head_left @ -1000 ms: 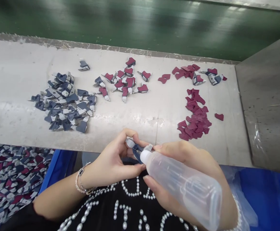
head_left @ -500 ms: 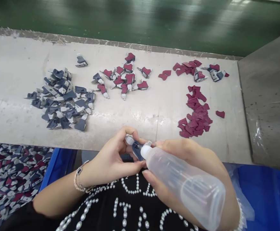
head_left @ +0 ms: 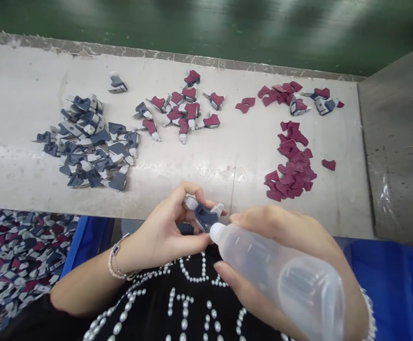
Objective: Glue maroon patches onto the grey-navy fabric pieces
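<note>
Hands both occupied: your left hand (head_left: 158,232) pinches a small navy-and-white piece (head_left: 204,218) just off the near edge of the surface (head_left: 199,175); your right hand (head_left: 277,227) grips a plastic bottle (head_left: 280,279), tip beside the piece. Piece: likely light, fairly stiff; hold by edges. Bottle: light, slick, squeezable; hold mid-body.

The squeeze bottle (head_left: 277,279) is smooth translucent plastic, the worktop (head_left: 199,161) rough and scuffed, the maroon pieces (head_left: 291,163) matt

Bright, even lighting is shown; soft, blurred glare streaks are seen on the green surface (head_left: 206,28) beyond the bench (head_left: 206,170).
</note>
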{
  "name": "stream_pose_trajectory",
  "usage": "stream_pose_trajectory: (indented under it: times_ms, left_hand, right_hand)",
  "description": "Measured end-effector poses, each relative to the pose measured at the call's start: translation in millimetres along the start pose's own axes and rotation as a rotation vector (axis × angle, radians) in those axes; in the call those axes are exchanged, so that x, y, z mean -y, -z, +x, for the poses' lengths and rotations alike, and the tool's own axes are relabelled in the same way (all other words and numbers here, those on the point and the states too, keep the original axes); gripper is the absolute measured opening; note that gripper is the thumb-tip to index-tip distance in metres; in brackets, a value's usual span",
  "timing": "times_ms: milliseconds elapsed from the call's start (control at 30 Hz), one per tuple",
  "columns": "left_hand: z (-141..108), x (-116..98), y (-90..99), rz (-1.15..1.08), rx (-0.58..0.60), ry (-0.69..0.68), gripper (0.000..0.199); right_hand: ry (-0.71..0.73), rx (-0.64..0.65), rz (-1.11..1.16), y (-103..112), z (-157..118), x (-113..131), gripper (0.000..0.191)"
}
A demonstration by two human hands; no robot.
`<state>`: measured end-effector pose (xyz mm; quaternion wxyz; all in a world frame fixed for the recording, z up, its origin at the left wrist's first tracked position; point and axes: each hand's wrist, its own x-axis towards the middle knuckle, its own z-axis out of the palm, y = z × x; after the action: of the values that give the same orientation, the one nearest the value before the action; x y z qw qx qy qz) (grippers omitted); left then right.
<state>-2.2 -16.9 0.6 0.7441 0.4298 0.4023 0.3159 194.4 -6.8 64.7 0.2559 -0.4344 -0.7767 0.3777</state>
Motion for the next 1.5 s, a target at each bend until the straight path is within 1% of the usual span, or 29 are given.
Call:
stream_pose_trajectory:
  times_ms: [133,233,400,567,667,733,833,900,1000,1167,1233,1367,1433,1500]
  left_hand:
    - [0.4,0.2,0.3,0.009,0.014,0.005,0.048]
    - [0.7,0.6,1.1,0.003,0.035,0.0,0.049]
    - [-0.4,0.1,3.6,0.046,0.001,-0.022,0.048]
    - [-1.6,0.3,5.5,0.156,-0.055,-0.02,0.042]
    - [-2.3,0.4,4.9,0.205,-0.055,-0.042,0.04]
    - [-2.8,0.1,4.0,0.232,-0.058,-0.046,0.04]
    - [-3.0,-0.7,2.7,0.265,-0.061,-0.035,0.04]
    - [-2.6,-0.9,2.1,0.272,-0.058,-0.041,0.039]
    - [-1.6,-1.0,1.1,0.26,-0.061,-0.06,0.041]
    - [-1.8,-2.2,-1.2,0.247,-0.056,-0.054,0.043]
    - [-2.0,-2.7,-1.1,0.247,-0.054,-0.061,0.044]
    - [-1.6,-2.3,0.4,0.266,-0.048,-0.072,0.047]
    - [-1.1,-2.2,0.5,0.273,-0.051,-0.078,0.048]
    - [-0.8,-3.1,-0.1,0.27,-0.064,-0.078,0.047]
  right_hand:
    - [0.013,-0.023,0.003,0.3,1.5,-0.6,0.028]
    - [0.011,-0.046,-0.009,-0.9,3.5,-1.8,0.031]
    - [0.024,-0.002,-0.048,0.0,0.2,-4.7,0.036]
    - [0.048,0.053,-0.078,3.5,-4.2,-8.1,0.031]
    - [0.036,0.082,-0.104,5.7,-4.8,-8.8,0.029]
    - [0.011,0.052,-0.106,7.5,-4.9,-8.3,0.028]
    - [-0.048,-0.031,-0.096,10.2,-4.4,-6.4,0.026]
    - [-0.06,-0.057,-0.091,11.0,-4.6,-5.4,0.026]
    - [-0.046,-0.031,-0.1,10.2,-6.9,-5.5,0.033]
    - [-0.002,0.072,-0.115,4.8,-11.3,-6.9,0.041]
    - [-0.004,0.068,-0.097,2.8,-10.6,-6.7,0.042]
    - [0.012,0.022,-0.057,0.7,-6.9,-5.3,0.043]
    - [0.007,-0.009,-0.071,0.8,-6.1,-5.1,0.042]
    - [-0.005,-0.008,-0.094,1.5,-7.0,-5.8,0.041]
